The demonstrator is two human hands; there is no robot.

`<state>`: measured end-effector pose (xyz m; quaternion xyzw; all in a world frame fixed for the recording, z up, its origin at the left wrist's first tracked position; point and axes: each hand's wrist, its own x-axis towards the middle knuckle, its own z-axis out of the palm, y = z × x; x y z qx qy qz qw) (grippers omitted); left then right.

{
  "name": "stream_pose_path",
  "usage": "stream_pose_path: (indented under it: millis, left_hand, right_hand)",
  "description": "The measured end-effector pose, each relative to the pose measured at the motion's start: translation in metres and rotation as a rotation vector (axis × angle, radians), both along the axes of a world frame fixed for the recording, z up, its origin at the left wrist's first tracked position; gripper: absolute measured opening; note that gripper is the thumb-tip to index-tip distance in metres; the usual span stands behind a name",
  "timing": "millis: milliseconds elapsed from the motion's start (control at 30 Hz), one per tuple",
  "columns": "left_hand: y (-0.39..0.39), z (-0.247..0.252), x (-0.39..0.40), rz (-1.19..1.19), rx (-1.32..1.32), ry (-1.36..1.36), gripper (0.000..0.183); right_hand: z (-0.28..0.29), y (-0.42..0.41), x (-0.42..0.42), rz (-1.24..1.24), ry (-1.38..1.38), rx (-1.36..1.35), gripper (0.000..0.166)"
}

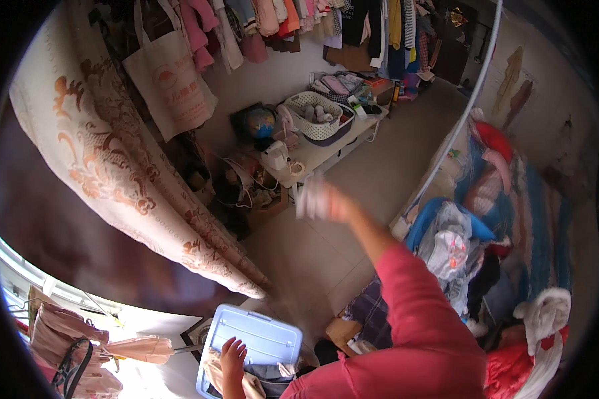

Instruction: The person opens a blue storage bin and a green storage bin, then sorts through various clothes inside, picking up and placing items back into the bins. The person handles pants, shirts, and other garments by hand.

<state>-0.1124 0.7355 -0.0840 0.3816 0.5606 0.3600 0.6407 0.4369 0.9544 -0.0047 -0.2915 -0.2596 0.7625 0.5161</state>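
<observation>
My right hand [332, 202], blurred by motion, is stretched out over the tiled floor in front of the low table. A white, cloth-like thing [310, 198] is in its fingers, too blurred to name exactly. My left hand [233, 355] is at the bottom of the view with fingers apart and nothing in them. It is over a storage box with a light blue plastic lid [259, 331]. Beige cloth [212, 366] and dark grey cloth [267, 375] lie at the lid's near side, close to that hand.
A patterned curtain [125, 164] hangs at left. The low table [324, 154] bears a white basket [319, 130] and a globe [260, 122]. Clothes [279, 20] hang along the back wall. A blue basin [429, 209] with plastic bags stands at right, by a pale pole [461, 129].
</observation>
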Motion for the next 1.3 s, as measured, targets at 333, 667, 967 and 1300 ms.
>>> stream_pose_path:
  millis: [333,667,967,1300]
  left_hand:
    - [-0.017,0.012,0.040,0.074,-0.179,-0.186,0.035]
    - [-0.001,0.052,0.096,-0.260,-0.259,-0.269,0.028]
    - [-0.160,0.014,0.143,-1.047,-0.469,-0.195,0.029]
    - [-0.329,0.031,0.215,-1.665,-0.472,0.093,0.024]
  right_hand:
    - [0.060,0.011,-0.024,-0.441,-0.480,0.047,0.052]
    - [-0.014,-0.334,-0.149,-0.393,-0.307,-0.249,0.035]
    - [-0.017,-0.667,-0.301,-0.635,-0.239,-0.405,0.041]
    - [-0.121,-0.871,-0.457,-1.418,-0.090,-0.820,0.035]
